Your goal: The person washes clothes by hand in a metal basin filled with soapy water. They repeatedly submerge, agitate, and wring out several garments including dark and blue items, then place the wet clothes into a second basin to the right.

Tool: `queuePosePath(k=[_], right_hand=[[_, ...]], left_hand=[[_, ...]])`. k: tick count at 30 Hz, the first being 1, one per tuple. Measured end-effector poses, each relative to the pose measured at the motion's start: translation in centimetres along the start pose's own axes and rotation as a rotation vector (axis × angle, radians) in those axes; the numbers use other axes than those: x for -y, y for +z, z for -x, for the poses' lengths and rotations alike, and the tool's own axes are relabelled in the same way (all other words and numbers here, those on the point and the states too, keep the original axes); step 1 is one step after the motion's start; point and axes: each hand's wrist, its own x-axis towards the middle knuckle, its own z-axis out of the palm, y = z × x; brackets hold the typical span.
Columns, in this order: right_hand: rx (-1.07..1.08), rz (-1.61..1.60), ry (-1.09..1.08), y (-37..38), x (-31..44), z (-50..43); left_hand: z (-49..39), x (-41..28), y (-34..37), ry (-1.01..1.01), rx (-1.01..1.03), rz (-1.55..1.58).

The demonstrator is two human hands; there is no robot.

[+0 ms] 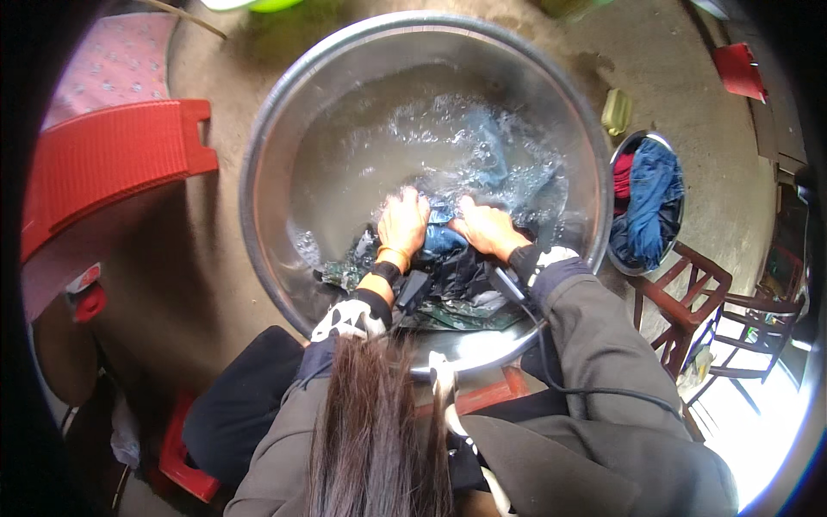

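Note:
A large round metal basin point(263, 187) full of murky water stands before me. My left hand point(404, 221) and my right hand point(490, 227) grip a wet pair of blue denim jeans point(443, 239), a short stretch of which shows between them. More pale blue denim point(488, 152) trails under the churned, splashing water beyond my right hand. Dark cloth point(459, 274) and a camouflage-patterned garment point(475, 315) lie at the basin's near side, below my wrists. My fingertips are partly hidden by water and fabric.
At the right, a smaller metal basin point(680, 239) holds blue denim and red cloth, with a yellowish soap box point(617, 111) beyond it. Dark red wooden chairs point(694, 310) stand nearby. A red plastic stool or chair point(123, 158) is at the left.

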Motion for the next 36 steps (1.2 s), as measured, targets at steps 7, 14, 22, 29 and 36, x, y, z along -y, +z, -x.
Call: queuePosePath(k=[7, 14, 22, 29, 36], right_hand=[[-0.363, -0.066, -0.209, -12.9, 3.9, 5.8], [-0.671, -0.454, -0.593, -25.9, 9.6, 13.5], [-0.41, -0.663, -1.261, -42.8, 18.3, 25.5], [-0.464, -0.783, -1.271, -49.4, 19.0, 30.1], [-0.46, -0.488, -0.948, -43.8, 16.2, 29.9]], left_hand=[[-2.1, 0.7, -5.4, -0.206, -0.389, -0.082], [-0.5, -4.6, -29.4, 0.499, -0.165, 0.473], [3.9, -13.5, -52.6, 0.583, -0.228, 1.131], [6.9, -19.5, -62.5, 0.743, -0.232, 1.291], [12.3, -19.0, -48.9, 0.805, -0.111, 1.298]])
